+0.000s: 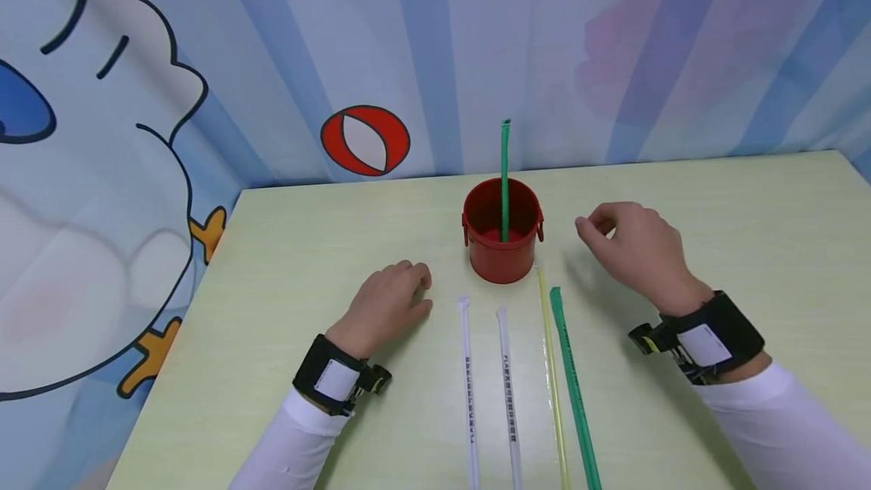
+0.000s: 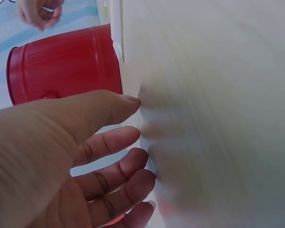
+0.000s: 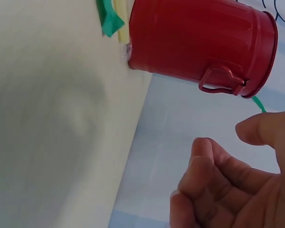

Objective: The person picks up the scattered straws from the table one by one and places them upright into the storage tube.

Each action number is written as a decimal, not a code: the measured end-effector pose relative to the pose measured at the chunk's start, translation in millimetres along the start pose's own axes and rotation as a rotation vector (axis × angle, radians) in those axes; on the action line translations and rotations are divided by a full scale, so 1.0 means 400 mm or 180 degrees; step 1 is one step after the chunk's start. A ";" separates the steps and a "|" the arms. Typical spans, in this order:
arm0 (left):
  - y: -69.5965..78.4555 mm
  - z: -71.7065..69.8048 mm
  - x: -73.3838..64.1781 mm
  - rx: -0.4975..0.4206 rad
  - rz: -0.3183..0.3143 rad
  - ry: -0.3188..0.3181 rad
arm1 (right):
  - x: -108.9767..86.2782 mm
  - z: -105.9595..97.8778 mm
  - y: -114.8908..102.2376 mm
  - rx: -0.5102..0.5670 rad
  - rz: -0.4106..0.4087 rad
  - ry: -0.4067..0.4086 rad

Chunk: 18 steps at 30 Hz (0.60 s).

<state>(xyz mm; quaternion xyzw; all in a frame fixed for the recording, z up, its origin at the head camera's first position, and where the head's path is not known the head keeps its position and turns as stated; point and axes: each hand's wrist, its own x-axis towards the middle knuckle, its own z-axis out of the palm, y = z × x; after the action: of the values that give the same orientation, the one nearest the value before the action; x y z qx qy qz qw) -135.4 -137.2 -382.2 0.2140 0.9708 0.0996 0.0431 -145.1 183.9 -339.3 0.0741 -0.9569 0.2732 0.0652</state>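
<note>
A small red bucket (image 1: 502, 259) with side handles stands on the table, and one green wrapped straw (image 1: 505, 172) leans upright inside it. In front lie two white wrapped straws (image 1: 469, 392) with printed text, a thin yellow straw (image 1: 553, 376) and another green wrapped straw (image 1: 574, 384), roughly side by side. My left hand (image 1: 384, 305) rests its fingertips on the table left of the bucket, fingers loosely bent and holding nothing. To the bucket's right, my right hand (image 1: 640, 252) hovers above the table; its thumb and fingertips are apart in the right wrist view, with nothing between them.
The pale wooden table (image 1: 782, 248) ends at a blue striped backdrop (image 1: 476, 44) behind the bucket. A printed cartoon figure (image 1: 82, 248) and a red-and-white ball (image 1: 365, 141) decorate that backdrop. Each wrist wears a black strap with a small camera.
</note>
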 end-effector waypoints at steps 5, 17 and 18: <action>0.002 -0.003 -0.003 0.0002 -0.0005 0.0007 | -0.018 0.012 0.013 0.0025 0.0050 -0.0119; 0.006 0.000 -0.002 -0.0005 0.0023 0.0060 | -0.031 0.018 0.012 0.0026 0.0066 -0.0171; 0.009 0.000 -0.001 -0.0079 0.0033 0.0087 | -0.031 0.018 0.012 0.0029 0.0059 -0.0176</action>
<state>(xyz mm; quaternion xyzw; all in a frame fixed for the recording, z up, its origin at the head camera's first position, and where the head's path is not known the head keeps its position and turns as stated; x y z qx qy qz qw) -133.6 -134.4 -381.5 0.2172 0.9688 0.1147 0.0320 -134.3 185.4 -349.9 0.0731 -0.9577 0.2761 0.0359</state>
